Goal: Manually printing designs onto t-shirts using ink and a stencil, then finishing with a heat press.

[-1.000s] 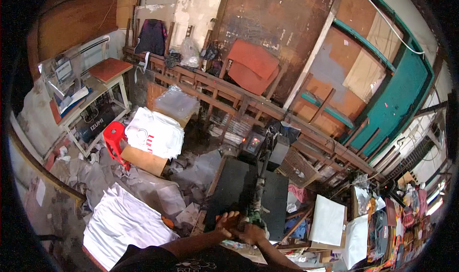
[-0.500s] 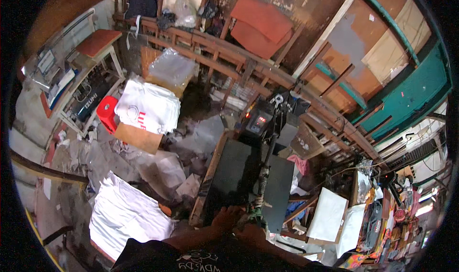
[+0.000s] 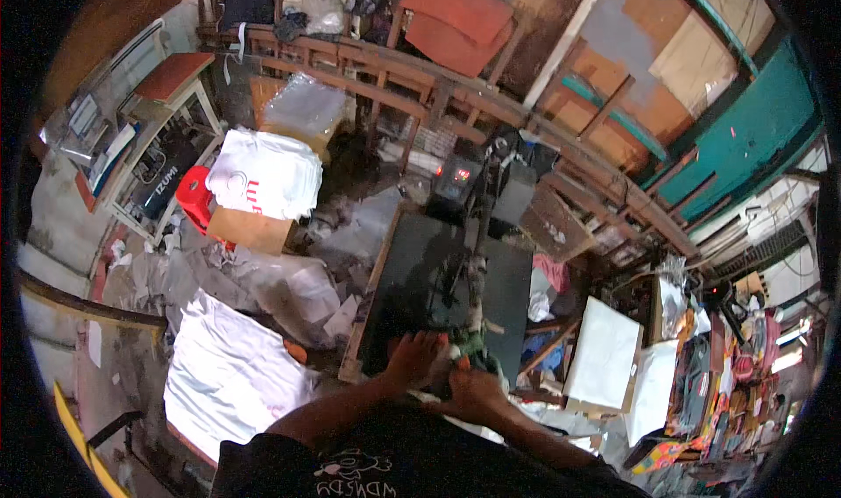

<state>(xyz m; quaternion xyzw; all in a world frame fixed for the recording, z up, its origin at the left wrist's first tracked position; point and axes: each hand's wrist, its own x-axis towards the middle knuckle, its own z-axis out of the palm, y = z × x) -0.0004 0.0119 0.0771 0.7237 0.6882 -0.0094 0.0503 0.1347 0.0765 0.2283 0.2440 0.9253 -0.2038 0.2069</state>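
Observation:
A heat press with a wide black plate (image 3: 403,270) stands in front of me, a long lever arm running down its middle. Green cloth is wrapped about the near end of the press handle (image 3: 476,345). My left hand (image 3: 414,360) is closed at the left side of that end, its fingers curled over and partly hidden. Around the right side is my right hand (image 3: 477,391), closed, with its thumb near the tip. A control box (image 3: 455,181) with lit red digits sits at the back of the press.
Left of the press, white shirts (image 3: 232,367) lie spread on a low board. Farther back, a stack of printed white shirts (image 3: 267,174) rests by a red stool (image 3: 194,198). Plastic and paper scraps litter the floor. White boards (image 3: 603,353) stand to the right.
Both hands have moved forward, away from my body, and more of my forearms shows. The handle end has moved forward with them. The view has shifted slightly.

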